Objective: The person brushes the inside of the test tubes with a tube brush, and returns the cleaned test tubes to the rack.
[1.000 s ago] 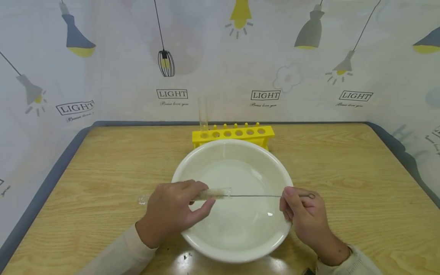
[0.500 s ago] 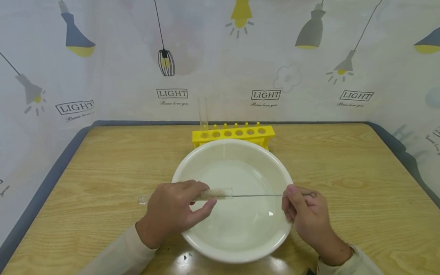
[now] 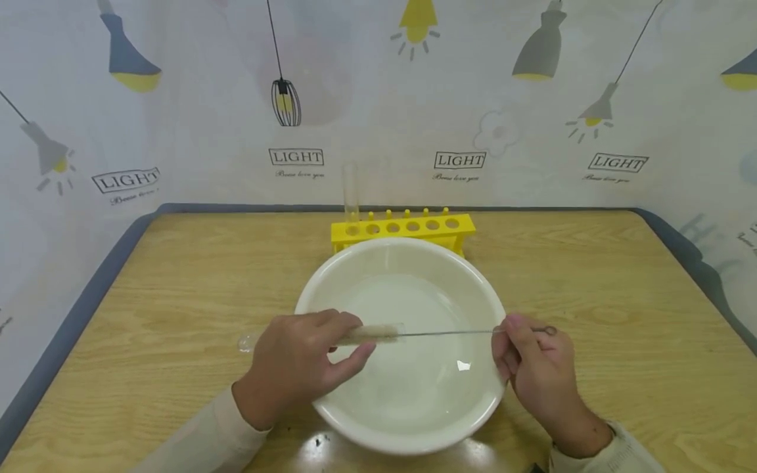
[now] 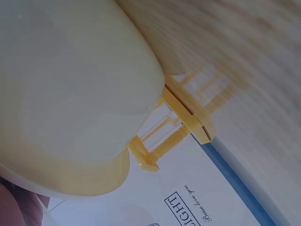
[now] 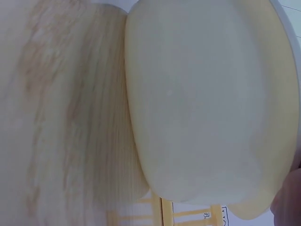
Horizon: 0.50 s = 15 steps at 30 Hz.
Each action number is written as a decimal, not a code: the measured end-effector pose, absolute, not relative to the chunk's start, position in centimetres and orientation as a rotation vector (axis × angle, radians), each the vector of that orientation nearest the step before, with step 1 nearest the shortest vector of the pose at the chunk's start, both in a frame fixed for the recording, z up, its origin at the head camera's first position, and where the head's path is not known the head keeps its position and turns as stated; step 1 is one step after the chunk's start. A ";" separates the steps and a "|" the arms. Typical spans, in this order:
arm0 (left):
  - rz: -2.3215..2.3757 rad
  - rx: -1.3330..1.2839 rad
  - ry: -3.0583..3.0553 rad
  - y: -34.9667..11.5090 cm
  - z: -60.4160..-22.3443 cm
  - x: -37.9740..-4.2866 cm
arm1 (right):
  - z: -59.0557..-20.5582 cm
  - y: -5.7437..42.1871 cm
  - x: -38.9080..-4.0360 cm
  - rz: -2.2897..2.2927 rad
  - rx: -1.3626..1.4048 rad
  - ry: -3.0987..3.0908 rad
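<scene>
Over a cream basin (image 3: 408,443), my left hand (image 3: 298,355) holds a clear test tube (image 3: 245,343) sideways, fingers and thumb around it. The tube's rounded end sticks out left of the hand and its mouth faces right. Inside the tube are the pale bristles of a test tube brush (image 3: 378,333). A thin twisted wire handle runs from the mouth to my right hand (image 3: 538,368), which pinches it near its looped end. Both wrist views mostly show the basin's outer wall (image 4: 84,94), with a bit of hand at the edge.
Behind the basin stands a yellow test tube rack (image 3: 402,228) with another clear test tube (image 3: 351,194) upright in its leftmost hole. Water appears to lie in the basin. The wooden table (image 3: 591,282) meets a lamp-printed backdrop (image 3: 378,98) at its far edge.
My right hand has moved slightly to the right, drawing the brush a little toward the tube's mouth. My left hand stays nearly still; the head view has shifted slightly.
</scene>
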State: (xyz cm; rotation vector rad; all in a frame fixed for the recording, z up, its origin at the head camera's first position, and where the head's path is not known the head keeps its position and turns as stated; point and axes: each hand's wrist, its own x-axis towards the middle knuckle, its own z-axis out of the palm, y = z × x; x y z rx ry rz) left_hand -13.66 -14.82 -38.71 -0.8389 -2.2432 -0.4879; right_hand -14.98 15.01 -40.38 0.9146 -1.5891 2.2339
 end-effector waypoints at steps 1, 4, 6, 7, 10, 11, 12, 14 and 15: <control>-0.488 -0.838 -2.246 -14.9 -38.7 -13.6 | -40.4 15.0 -15.0 2.266 0.917 -1.545; -0.490 -0.837 -2.245 -14.9 -38.7 -13.6 | -40.5 14.9 -15.2 2.327 0.905 -1.464; -0.488 -0.834 -2.239 -14.9 -38.8 -13.6 | -40.5 14.9 -15.2 2.341 0.887 -1.454; -0.486 -0.833 -2.237 -14.9 -38.8 -13.6 | -40.5 14.8 -15.1 2.353 0.871 -1.450; -0.489 -0.837 -2.230 -14.8 -38.9 -13.6 | -40.3 14.9 -14.9 2.372 0.776 -1.486; -0.489 -0.837 -2.232 -14.7 -38.9 -13.6 | -40.1 14.9 -14.9 2.376 0.753 -1.495; -0.489 -0.839 -2.235 -14.7 -38.8 -13.6 | -40.0 14.9 -14.9 2.384 0.748 -1.487; -0.486 -0.838 -2.246 -14.8 -38.7 -13.6 | -39.9 15.0 -15.0 2.399 0.755 -1.468; -0.485 -0.836 -2.247 -14.8 -38.7 -13.6 | -39.9 15.0 -15.1 2.408 0.778 -1.454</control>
